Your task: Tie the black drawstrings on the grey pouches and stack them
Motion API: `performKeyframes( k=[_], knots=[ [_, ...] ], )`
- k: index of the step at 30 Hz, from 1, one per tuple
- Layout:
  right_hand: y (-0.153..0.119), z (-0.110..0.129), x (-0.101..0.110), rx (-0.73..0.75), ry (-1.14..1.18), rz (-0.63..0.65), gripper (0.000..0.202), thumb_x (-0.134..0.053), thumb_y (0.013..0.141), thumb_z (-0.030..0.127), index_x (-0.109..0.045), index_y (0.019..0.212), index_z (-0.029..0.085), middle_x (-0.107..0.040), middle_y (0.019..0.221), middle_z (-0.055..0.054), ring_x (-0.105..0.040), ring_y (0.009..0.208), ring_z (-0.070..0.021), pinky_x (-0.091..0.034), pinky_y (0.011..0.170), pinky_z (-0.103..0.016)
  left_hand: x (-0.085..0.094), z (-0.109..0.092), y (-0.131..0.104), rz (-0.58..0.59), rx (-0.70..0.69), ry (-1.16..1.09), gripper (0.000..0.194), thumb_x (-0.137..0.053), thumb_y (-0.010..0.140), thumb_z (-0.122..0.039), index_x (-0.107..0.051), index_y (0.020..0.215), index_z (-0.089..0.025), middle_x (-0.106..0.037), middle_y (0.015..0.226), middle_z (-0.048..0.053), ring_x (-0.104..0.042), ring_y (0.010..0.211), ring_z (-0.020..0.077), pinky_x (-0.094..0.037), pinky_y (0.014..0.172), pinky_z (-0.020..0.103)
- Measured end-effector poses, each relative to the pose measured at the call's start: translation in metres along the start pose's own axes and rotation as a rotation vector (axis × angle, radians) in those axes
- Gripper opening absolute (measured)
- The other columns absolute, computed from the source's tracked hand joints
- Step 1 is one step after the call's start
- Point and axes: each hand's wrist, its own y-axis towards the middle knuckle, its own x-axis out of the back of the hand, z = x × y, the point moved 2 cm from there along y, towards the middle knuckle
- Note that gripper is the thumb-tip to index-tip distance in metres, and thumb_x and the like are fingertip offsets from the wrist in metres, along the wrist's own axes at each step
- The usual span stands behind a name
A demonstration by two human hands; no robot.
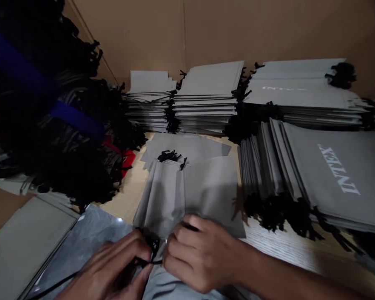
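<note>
My left hand [112, 260] pinches a black drawstring cord [157, 262] between thumb and fingers at the bottom centre. Close beside it, my right hand [203, 254] is closed, with the cord running taut into its curled fingers. Just beyond both hands lie several grey fabric drawstring bags [162, 196], fanned on the table with black cord ends at their far edge. Another flat grey piece [211, 191] lies to their right, partly behind my right hand. The cord's ends inside my fingers are hidden.
Stacks of grey bags [204, 85] with black cords line the cardboard wall [237, 29]. At right lie more bags printed INTEX [340, 171]. A dark bundle of cords with a blue strap [76, 118] rises at left, above clear plastic [90, 241] and a grey stack [28, 246].
</note>
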Motion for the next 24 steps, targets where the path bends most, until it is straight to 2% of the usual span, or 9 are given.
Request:
performKeyframes(
  k=[5, 9, 13, 15, 18, 21, 24],
  knots=[
    [0.002, 0.001, 0.007, -0.002, -0.120, 0.030, 0.030, -0.050, 0.111, 0.021, -0.078, 0.102, 0.019, -0.076, 0.104, -0.006, -0.059, 0.095, -0.0213, -0.045, 0.087, -0.040, 0.000, -0.005, -0.005, -0.048, 0.114, -0.094, 0.008, -0.073, 0.102, -0.028, -0.075, 0.110, -0.030, -0.081, 0.103, 0.002, -0.080, 0.095, 0.0196, -0.063, 0.086, 0.022],
    [0.009, -0.001, 0.015, -0.015, -0.205, 0.041, 0.035, -0.045, 0.112, 0.018, -0.080, 0.112, 0.017, -0.079, 0.113, -0.006, -0.060, 0.104, -0.0247, -0.046, 0.088, -0.043, 0.006, -0.005, -0.006, -0.182, 0.160, -0.178, 0.012, -0.072, 0.103, -0.034, -0.082, 0.110, -0.032, -0.083, 0.105, 0.003, -0.080, 0.096, 0.0215, -0.064, 0.085, 0.022],
    [0.013, -0.005, 0.016, -0.161, -0.182, 0.032, 0.026, -0.051, 0.112, 0.018, -0.075, 0.123, 0.020, -0.079, 0.123, -0.005, -0.059, 0.098, -0.0244, -0.047, 0.083, -0.042, 0.014, -0.003, 0.003, -0.346, 0.318, -0.278, 0.029, -0.060, 0.110, -0.047, -0.083, 0.121, -0.031, -0.084, 0.093, 0.001, -0.072, 0.063, 0.0156, -0.060, 0.062, 0.019],
    [0.013, -0.006, 0.013, -0.243, -0.133, 0.017, 0.022, -0.057, 0.112, 0.020, -0.072, 0.127, 0.020, -0.078, 0.126, -0.006, -0.061, 0.100, -0.0248, -0.049, 0.085, -0.041, 0.015, -0.003, 0.009, -0.369, 0.336, -0.249, 0.030, -0.063, 0.109, -0.049, -0.085, 0.116, -0.031, -0.084, 0.091, 0.000, -0.075, 0.067, 0.0158, -0.060, 0.066, 0.019],
    [0.013, -0.007, 0.006, -0.359, -0.016, 0.039, 0.020, -0.057, 0.114, 0.026, -0.070, 0.128, 0.022, -0.076, 0.125, -0.008, -0.063, 0.102, -0.0248, -0.053, 0.085, -0.040, 0.011, -0.005, 0.016, -0.331, 0.306, -0.132, 0.026, -0.066, 0.106, -0.048, -0.086, 0.105, -0.032, -0.086, 0.098, -0.001, -0.081, 0.085, 0.0176, -0.060, 0.077, 0.020],
    [0.013, -0.006, 0.002, -0.436, 0.073, 0.081, 0.020, -0.054, 0.114, 0.028, -0.070, 0.126, 0.023, -0.075, 0.123, -0.008, -0.066, 0.100, -0.0245, -0.056, 0.083, -0.038, 0.004, -0.009, 0.018, -0.331, 0.307, -0.045, 0.019, -0.068, 0.103, -0.044, -0.084, 0.104, -0.033, -0.083, 0.088, -0.004, -0.075, 0.068, 0.0150, -0.056, 0.065, 0.021],
    [0.011, -0.006, 0.000, -0.478, 0.142, 0.075, 0.022, -0.052, 0.115, 0.028, -0.071, 0.124, 0.022, -0.072, 0.123, -0.010, -0.068, 0.105, -0.0252, -0.058, 0.087, -0.038, -0.002, -0.016, 0.019, -0.379, 0.322, 0.025, 0.017, -0.074, 0.097, -0.046, -0.081, 0.101, -0.030, -0.073, 0.072, -0.006, -0.063, 0.052, 0.0143, -0.048, 0.053, 0.023]
  ],
)
